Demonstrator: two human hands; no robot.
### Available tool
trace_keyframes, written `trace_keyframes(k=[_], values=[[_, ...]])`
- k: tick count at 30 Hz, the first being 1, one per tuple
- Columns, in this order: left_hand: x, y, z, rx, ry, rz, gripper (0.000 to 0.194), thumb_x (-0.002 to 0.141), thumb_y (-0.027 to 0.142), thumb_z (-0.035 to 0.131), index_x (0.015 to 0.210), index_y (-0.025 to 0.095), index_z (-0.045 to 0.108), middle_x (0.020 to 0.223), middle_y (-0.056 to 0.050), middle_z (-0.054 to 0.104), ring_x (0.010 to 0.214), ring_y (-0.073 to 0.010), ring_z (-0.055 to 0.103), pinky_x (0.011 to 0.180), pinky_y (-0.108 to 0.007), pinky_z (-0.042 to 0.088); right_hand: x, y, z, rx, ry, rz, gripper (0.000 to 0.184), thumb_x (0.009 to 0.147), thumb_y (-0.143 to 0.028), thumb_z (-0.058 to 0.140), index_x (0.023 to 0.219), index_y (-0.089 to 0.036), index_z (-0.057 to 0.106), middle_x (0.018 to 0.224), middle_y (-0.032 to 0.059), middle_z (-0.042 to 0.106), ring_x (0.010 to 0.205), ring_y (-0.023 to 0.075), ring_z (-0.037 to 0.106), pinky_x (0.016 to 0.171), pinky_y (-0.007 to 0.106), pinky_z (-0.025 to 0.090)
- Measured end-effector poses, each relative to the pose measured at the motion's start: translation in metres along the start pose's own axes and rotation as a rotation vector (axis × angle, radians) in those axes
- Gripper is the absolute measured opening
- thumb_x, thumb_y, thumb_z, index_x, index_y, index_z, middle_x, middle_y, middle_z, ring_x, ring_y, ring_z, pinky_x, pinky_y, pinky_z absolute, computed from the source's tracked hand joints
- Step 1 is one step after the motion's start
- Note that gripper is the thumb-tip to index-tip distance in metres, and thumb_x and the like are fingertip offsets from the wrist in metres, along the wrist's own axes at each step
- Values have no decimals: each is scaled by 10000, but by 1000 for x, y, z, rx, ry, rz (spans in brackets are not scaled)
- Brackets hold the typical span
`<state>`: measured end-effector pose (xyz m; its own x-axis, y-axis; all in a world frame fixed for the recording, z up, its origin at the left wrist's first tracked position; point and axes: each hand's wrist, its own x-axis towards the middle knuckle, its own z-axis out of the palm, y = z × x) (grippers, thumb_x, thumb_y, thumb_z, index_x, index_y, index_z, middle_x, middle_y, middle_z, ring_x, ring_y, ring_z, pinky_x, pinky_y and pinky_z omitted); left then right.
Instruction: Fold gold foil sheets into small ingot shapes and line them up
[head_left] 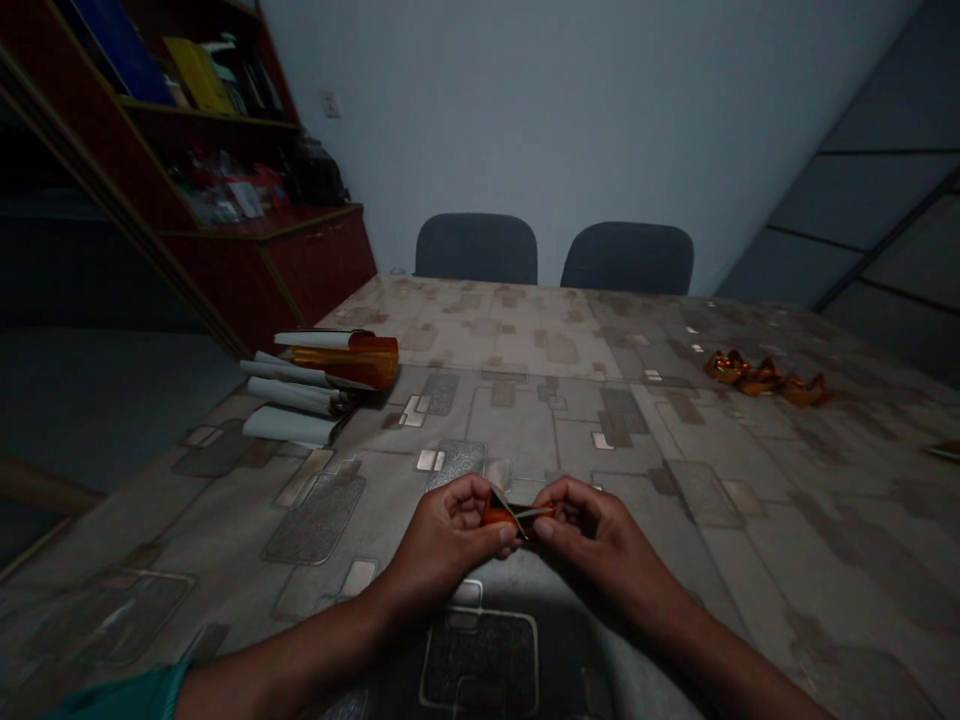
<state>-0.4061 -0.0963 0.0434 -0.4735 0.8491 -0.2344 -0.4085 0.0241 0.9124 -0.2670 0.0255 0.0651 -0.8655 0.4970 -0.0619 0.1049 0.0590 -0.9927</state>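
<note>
Between my hands, just above the near part of the table, is a small folded piece of shiny orange-gold paper [498, 510] with pale inner faces. My left hand [461, 525] pinches its left side, thumb in front and fingers curled behind. On the other side my right hand [589, 520] grips the paper's right end between thumb and fingers. The folds stand partly apart in the middle. Parts of the paper are hidden by my fingertips.
A patterned cloth covers the table [517, 420]. Rolled pale and orange-gold sheets [345, 360] lie at the left edge. Several folded gold pieces [765, 376] sit at the right. Two dark chairs [477, 247] stand beyond the far edge, and a red cabinet [315, 260] rises at the left.
</note>
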Motion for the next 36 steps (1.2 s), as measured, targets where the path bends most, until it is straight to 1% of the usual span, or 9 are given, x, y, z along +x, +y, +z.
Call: trace_keyframes(k=[3, 6, 9, 13, 17, 23, 28, 33, 36], values=[[-1, 6, 2, -3, -12, -14, 402, 580, 260, 893, 749, 159, 543, 619, -10, 700, 550, -119, 642, 572, -221, 500, 1, -3, -4, -4, 1, -11, 219, 835, -409, 649, 868, -194, 621, 749, 6, 563, 700, 166, 505, 628, 290, 379], [-1, 7, 2, -22, -6, -14, 425, 571, 269, 904, 759, 163, 538, 630, -1, 699, 560, -115, 644, 591, -224, 507, 1, -5, -4, -14, 0, 7, 213, 789, -378, 686, 873, -199, 607, 730, -7, 540, 674, 158, 490, 614, 285, 377], [2, 1, -1, -39, -2, -3, 430, 578, 265, 902, 780, 166, 535, 637, 11, 698, 564, -107, 644, 599, -216, 509, 2, -1, 0, -39, -10, 16, 158, 772, -319, 678, 818, -195, 591, 688, -19, 524, 633, 144, 465, 592, 278, 364], [4, -8, -6, -61, -11, 5, 416, 601, 248, 892, 817, 163, 547, 665, 15, 708, 582, -100, 652, 599, -203, 507, 2, 5, 4, -81, 34, 5, 111, 766, -248, 653, 737, -201, 556, 637, -35, 511, 593, 132, 447, 562, 267, 339], [3, -8, -6, -64, -26, 0, 426, 608, 238, 895, 860, 160, 561, 702, 17, 717, 613, -102, 667, 638, -214, 522, 2, 4, 4, -94, 24, -8, 86, 767, -226, 641, 739, -199, 564, 642, -36, 517, 596, 131, 450, 559, 263, 329], [2, 0, -4, -52, -24, -7, 401, 636, 292, 890, 802, 152, 553, 661, 16, 709, 594, -96, 664, 639, -210, 521, 3, 1, 3, -105, 35, -26, 101, 746, -225, 647, 714, -201, 554, 621, -37, 504, 587, 132, 436, 552, 263, 315], [1, 1, -2, -41, 4, -22, 437, 591, 308, 913, 775, 145, 551, 635, 25, 697, 562, -90, 653, 602, -201, 522, 3, 0, 0, 22, -58, 30, 190, 788, -360, 656, 781, -184, 583, 678, -16, 541, 622, 136, 449, 575, 265, 324], [1, 1, -1, -56, -4, -28, 447, 565, 302, 923, 738, 149, 541, 607, 29, 689, 547, -91, 650, 573, -191, 516, 3, 4, 3, -93, 37, 23, 175, 765, -306, 657, 684, -192, 553, 594, -38, 497, 571, 128, 414, 546, 264, 301], [1, 3, 0, -44, -9, -33, 451, 562, 312, 925, 739, 149, 543, 612, 26, 690, 548, -89, 645, 573, -191, 517, 3, 5, 4, -54, 16, 15, 165, 775, -312, 660, 714, -190, 566, 620, -23, 536, 587, 135, 442, 558, 269, 313]])
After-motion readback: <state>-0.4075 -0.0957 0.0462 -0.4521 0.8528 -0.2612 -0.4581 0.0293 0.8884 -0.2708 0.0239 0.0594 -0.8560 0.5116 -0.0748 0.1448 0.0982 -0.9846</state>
